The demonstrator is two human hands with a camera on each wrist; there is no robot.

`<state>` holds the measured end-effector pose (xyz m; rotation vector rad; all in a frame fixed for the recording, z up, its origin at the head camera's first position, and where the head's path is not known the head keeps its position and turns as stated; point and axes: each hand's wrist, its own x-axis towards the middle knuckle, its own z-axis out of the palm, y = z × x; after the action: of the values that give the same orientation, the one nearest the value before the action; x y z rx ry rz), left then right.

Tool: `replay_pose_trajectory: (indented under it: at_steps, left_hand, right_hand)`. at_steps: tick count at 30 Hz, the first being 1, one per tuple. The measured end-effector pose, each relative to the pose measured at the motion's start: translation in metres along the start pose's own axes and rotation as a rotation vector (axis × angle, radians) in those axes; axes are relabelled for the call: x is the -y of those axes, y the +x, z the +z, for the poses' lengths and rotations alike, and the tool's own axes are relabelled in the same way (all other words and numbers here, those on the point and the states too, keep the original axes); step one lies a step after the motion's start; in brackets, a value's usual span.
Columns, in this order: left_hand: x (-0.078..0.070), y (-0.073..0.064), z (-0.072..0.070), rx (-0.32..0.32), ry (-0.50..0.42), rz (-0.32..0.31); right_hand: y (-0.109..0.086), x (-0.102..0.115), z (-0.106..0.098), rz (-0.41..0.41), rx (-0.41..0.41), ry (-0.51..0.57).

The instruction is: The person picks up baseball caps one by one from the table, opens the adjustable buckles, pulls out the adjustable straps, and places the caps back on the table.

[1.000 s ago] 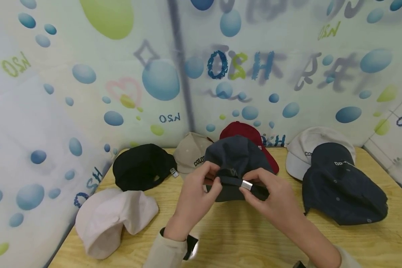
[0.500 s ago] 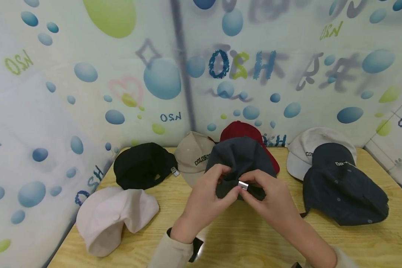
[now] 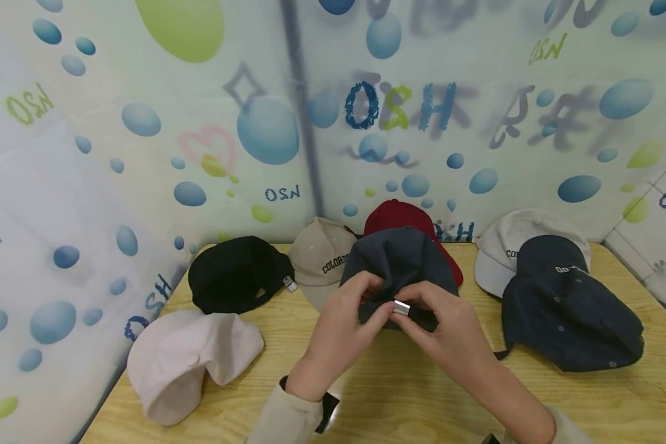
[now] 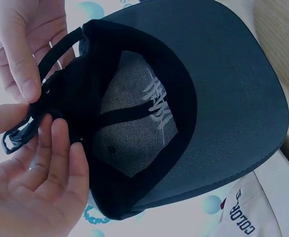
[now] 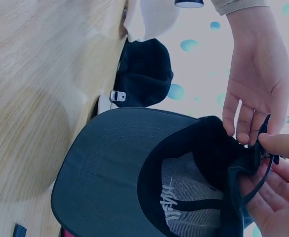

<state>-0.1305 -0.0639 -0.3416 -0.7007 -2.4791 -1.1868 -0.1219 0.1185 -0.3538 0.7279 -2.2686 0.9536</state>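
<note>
A dark grey-blue baseball cap (image 3: pixel 402 256) is held up above the table, its back strap toward me. My left hand (image 3: pixel 338 336) pinches the strap beside the silver buckle (image 3: pixel 402 308), its thumb tip touching the buckle's left end. Thumb and fingers of my right hand (image 3: pixel 449 327) pinch the buckle and strap from the other side. In the left wrist view the strap (image 4: pixel 60 52) bows out as a loop near the fingers. The cap's brim (image 5: pixel 100 173) points away from the hands, and its mesh lining (image 5: pixel 191 190) shows inside. Fingers partly hide the strap end.
Around the wooden table (image 3: pixel 377 394) lie a black cap (image 3: pixel 235 274), a pale pink cap (image 3: pixel 172 364), a beige cap (image 3: pixel 319 256), a red cap (image 3: pixel 394 214), a light grey cap (image 3: pixel 494 265) and a navy cap (image 3: pixel 571 320). A patterned cloth wall (image 3: pixel 227 123) stands behind.
My left hand has slid right along the strap until its thumb meets the buckle. The buckle has shifted slightly left, and the strap stretch between the hands no longer shows.
</note>
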Motion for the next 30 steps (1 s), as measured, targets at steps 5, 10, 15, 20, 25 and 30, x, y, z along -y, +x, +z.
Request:
replay_pose_trajectory:
  at_steps: [5, 10, 15, 20, 25, 30]
  left_hand:
    - [-0.0003, 0.0002, -0.0005, -0.008, 0.003, -0.008]
    - [0.0003, 0.0004, -0.0014, -0.012, 0.013, -0.001]
    - [0.0017, 0.0003, -0.003, -0.013, 0.024, 0.0]
    - [0.0035, 0.0, -0.0043, -0.02, 0.034, 0.005]
    - [0.0044, -0.0001, -0.0059, -0.032, 0.037, 0.011]
    - [0.0057, -0.0001, -0.0073, -0.034, 0.034, 0.007]
  right_hand:
    - [0.0001, -0.0004, 0.0007, 0.002, 0.001, -0.008]
    - [0.0, -0.001, 0.0009, 0.005, 0.003, -0.017]
    - [-0.0008, -0.0022, 0.0009, 0.008, 0.013, -0.018]
    - [-0.0015, -0.0032, 0.0003, 0.011, 0.015, -0.001]
    - [-0.0022, -0.0035, -0.0006, 0.019, 0.016, 0.002]
    - [-0.0029, -0.0031, -0.0016, 0.036, 0.026, -0.011]
